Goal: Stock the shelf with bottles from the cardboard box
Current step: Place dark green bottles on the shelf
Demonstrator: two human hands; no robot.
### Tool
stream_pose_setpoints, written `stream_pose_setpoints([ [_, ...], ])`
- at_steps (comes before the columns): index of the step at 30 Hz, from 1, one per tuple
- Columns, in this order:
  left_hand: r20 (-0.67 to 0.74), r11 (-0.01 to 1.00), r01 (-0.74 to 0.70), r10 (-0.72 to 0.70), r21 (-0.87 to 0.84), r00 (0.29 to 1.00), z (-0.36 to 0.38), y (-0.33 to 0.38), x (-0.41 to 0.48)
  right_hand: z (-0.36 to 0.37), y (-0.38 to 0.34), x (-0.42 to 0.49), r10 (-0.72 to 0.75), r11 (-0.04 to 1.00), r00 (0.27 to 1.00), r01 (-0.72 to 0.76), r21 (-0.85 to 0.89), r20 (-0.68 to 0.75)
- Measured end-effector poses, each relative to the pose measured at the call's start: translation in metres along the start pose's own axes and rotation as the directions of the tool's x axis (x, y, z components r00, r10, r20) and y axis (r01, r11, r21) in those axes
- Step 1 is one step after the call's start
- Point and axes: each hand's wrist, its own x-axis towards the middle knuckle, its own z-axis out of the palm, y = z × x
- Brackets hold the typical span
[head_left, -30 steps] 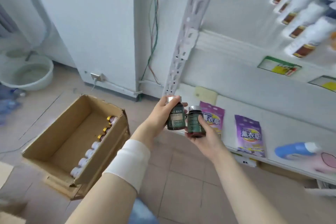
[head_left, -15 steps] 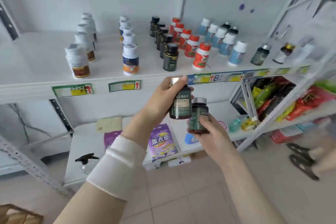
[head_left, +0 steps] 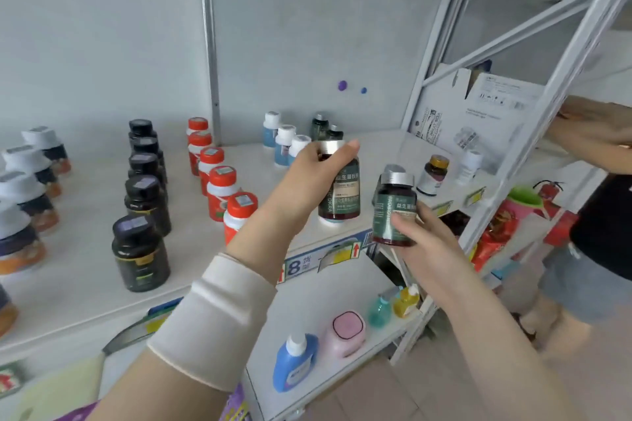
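Here the left hand is wrapped round the upper part of a dark brown round bottle with a silver cap and a deep green label. Its thumb tip lies up beside the cap, and it holds the bottle upright above the front part of the white metal shelf board. The label carries a pale beige panel and light lettering.

The right hand grasps a matching silver-capped brown bottle, with its fingers across the lower label. This one is upright too, at the board's front edge. The two bottles are near each other but apart.

On the board a row of black-lidded dark jars runs front to back. A row of red-capped white-and-red bottles stands beside it toward the middle. White-capped jars stand at the left end, and small blue bottles with white caps toward the back.

A second person's hand, blurred, is at the upright frame past the board's right end.
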Motion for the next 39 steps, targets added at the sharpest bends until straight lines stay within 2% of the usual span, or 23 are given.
stream_pose_setpoints([
  [6,-0.068,0.99,-0.056,0.065,0.129,0.996,0.031,0.007,0.094,-0.039,-0.034,0.093,-0.071,0.996,0.996,0.068,-0.066,-0.047],
  [11,-0.131,0.974,-0.038,0.068,0.224,0.989,0.044,-0.006,0.16,-0.064,-0.042,0.175,-0.121,0.972,0.992,0.124,-0.202,0.027],
  [17,-0.242,0.896,0.121,-0.015,0.428,0.97,0.052,-0.032,0.223,-0.09,-0.024,0.256,0.033,0.962,0.98,0.022,-0.274,0.196],
  [21,-0.295,0.789,0.265,-0.111,0.554,0.949,0.052,-0.045,0.251,-0.097,-0.009,0.284,0.083,0.922,0.954,0.036,-0.386,0.288],
  [25,-0.291,0.557,0.354,-0.201,0.752,0.935,0.05,-0.042,0.274,-0.103,0.005,0.304,0.113,0.885,0.91,0.09,-0.457,0.399],
  [29,-0.27,0.398,0.365,-0.276,0.842,0.922,0.051,-0.043,0.288,-0.103,0.02,0.314,0.121,0.856,0.902,0.117,-0.504,0.414],
  [32,-0.24,0.347,0.344,-0.309,0.872,0.92,0.053,-0.049,0.294,-0.104,0.026,0.317,0.117,0.85,0.903,0.125,-0.512,0.414],
  [39,-0.208,0.322,0.327,-0.353,0.889,0.912,0.054,-0.065,0.308,-0.11,0.039,0.316,0.134,0.839,0.891,0.13,-0.528,0.434],
])
